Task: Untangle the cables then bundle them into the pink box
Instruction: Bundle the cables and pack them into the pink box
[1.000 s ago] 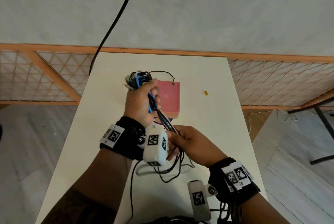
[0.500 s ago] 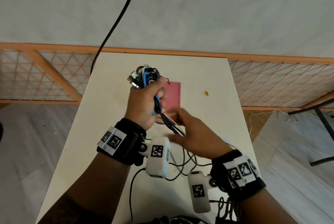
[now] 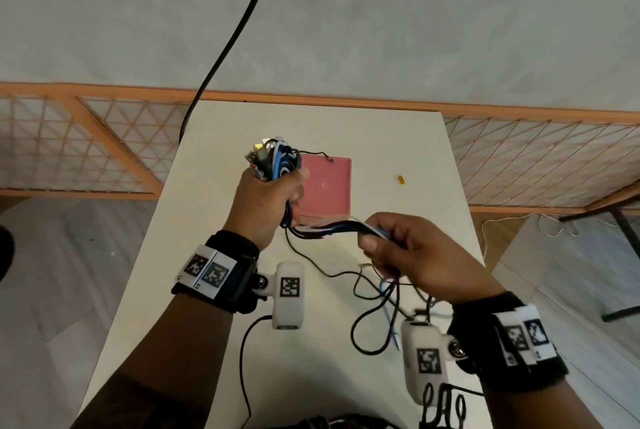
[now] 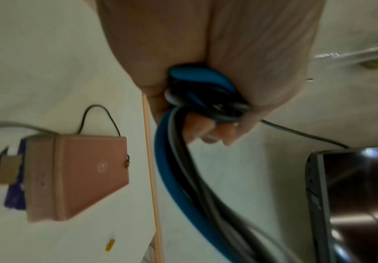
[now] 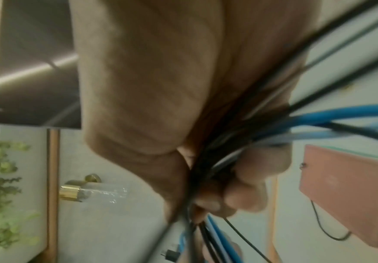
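A bunch of blue, black and white cables (image 3: 325, 229) stretches between my two hands above the white table (image 3: 214, 213). My left hand (image 3: 266, 201) grips the looped end of the cables (image 3: 273, 160), which sticks out above the fist; in the left wrist view its fingers (image 4: 215, 133) curl round the cables (image 4: 183, 160). My right hand (image 3: 398, 245) grips the same bunch further along, fingers (image 5: 246, 194) curled round the cables (image 5: 318, 117). Loose ends (image 3: 377, 307) hang to the table. The pink box (image 3: 325, 186) lies behind the hands, also seen as the pink box (image 4: 77, 176) and the pink box (image 5: 349, 186).
A thin black wire (image 3: 315, 153) trails over the box's far edge. A small yellow piece (image 3: 400, 179) lies right of the box. A thick black cord (image 3: 228, 47) hangs down past the table's far left corner. A wooden lattice rail (image 3: 86, 151) runs behind the table.
My right hand has slid along the bunch to the right and away from the left hand, drawing the cables out level. The left hand has risen a little with the looped end.
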The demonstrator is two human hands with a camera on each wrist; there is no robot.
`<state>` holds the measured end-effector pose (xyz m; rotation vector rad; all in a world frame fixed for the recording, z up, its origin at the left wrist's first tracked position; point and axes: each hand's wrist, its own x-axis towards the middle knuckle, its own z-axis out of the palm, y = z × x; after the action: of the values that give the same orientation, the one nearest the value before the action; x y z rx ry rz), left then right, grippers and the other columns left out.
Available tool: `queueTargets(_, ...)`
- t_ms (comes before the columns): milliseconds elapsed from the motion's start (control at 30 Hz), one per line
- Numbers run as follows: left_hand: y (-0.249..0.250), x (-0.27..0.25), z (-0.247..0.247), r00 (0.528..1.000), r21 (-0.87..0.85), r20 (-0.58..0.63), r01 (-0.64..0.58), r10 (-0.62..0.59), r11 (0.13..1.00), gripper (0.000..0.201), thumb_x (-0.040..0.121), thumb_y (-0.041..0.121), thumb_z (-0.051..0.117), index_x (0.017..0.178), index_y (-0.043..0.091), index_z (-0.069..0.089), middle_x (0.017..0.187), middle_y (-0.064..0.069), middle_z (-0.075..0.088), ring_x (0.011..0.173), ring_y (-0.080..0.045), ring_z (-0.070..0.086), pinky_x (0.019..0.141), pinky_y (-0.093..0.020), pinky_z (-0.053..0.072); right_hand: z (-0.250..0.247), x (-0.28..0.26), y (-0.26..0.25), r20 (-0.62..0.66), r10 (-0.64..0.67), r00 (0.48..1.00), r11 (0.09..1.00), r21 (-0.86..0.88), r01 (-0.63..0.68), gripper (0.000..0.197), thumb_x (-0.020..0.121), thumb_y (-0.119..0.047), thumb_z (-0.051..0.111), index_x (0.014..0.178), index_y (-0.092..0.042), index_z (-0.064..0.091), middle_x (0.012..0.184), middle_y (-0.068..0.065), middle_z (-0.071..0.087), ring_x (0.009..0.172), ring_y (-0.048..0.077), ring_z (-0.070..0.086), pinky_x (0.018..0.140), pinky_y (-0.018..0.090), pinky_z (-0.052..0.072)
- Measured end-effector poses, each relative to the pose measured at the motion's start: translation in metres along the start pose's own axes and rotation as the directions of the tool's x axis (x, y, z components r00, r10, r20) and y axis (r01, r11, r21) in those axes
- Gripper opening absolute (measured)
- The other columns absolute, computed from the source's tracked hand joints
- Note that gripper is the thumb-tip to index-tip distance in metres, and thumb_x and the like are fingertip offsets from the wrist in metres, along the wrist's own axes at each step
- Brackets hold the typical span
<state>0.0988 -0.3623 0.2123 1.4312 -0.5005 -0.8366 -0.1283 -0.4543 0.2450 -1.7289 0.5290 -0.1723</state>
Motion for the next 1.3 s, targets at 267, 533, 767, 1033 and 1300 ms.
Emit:
queueTargets(267, -0.007, -0.035, 0.034, 0.941, -0.192, 0.313, 0.196, -0.129, 0.962, 0.02, 0.089, 0.028, 0.064, 0.076, 0.015, 0.072, 0.05, -0.004, 0.05, 0.037, -0.014, 0.043, 0.04, -0.022, 0.032, 0.027, 0.037, -0.005, -0.418, -0.141, 0.898, 0.977, 0.086, 0.193, 0.022, 0.105, -0.021, 0.056, 0.086, -0.019, 0.065, 0.065, -0.016, 0.059, 0.058, 0.0, 0.051, 0.062, 0.021, 0.04)
queueTargets(533, -0.005, -0.033, 0.034, 0.911, -0.084, 0.404, 0.118, -0.075, 0.989, 0.011, 0.083, 0.036, 0.081, 0.081, 0.027, 0.075, 0.062, -0.006, 0.064, 0.042, -0.016, 0.049, 0.042, -0.024, 0.038, 0.032, 0.046, -0.01, -0.563, -0.113, 0.818, 0.99, 0.001, 0.138, 0.014, 0.099, -0.025, 0.067, 0.088, -0.019, 0.073, 0.074, -0.005, 0.071, 0.064, 0.01, 0.064, 0.06, 0.025, 0.052)
queueTargets(767, -0.01, -0.02, 0.035, 0.96, -0.342, 0.241, 0.221, -0.142, 0.913, 0.017, 0.094, 0.02, 0.069, 0.087, 0.005, 0.071, 0.072, -0.017, 0.059, 0.068, -0.038, 0.059, 0.065, -0.045, 0.048, 0.029, 0.04, -0.009, -0.272, 0.128, 0.954, 0.948, 0.315, -0.038, 0.029, 0.099, -0.032, 0.065, 0.113, -0.007, 0.061, 0.075, 0.0, 0.069, 0.058, 0.016, 0.06, 0.056, 0.027, 0.05)
queueTargets(1033, 0.007, 0.002, 0.01, 0.99, -0.409, 0.089, 0.133, -0.106, 0.903, 0.019, 0.094, 0.02, 0.062, 0.077, 0.014, 0.069, 0.067, -0.004, 0.06, 0.05, -0.017, 0.052, 0.05, -0.026, 0.044, 0.016, 0.007, 0.026, 0.142, 0.228, 0.963, 0.934, -0.31, -0.176, 0.053, 0.092, -0.012, 0.069, 0.131, -0.043, 0.051, 0.117, -0.017, 0.07, 0.114, 0.006, 0.064, 0.098, 0.031, 0.052)
queueTargets(1300, 0.014, -0.009, 0.022, 0.982, -0.148, 0.139, 0.147, -0.127, 0.978, 0.027, 0.102, 0.012, 0.06, 0.076, 0.012, 0.067, 0.058, -0.003, 0.057, 0.043, -0.015, 0.044, 0.046, -0.025, 0.034, -0.003, 0.022, -0.005, -0.09, 0.117, 0.989, 0.979, -0.159, -0.13, 0.123, 0.069, -0.045, 0.089, 0.156, -0.036, 0.002, 0.137, -0.033, 0.036, 0.125, -0.03, 0.033, 0.094, -0.006, 0.028)
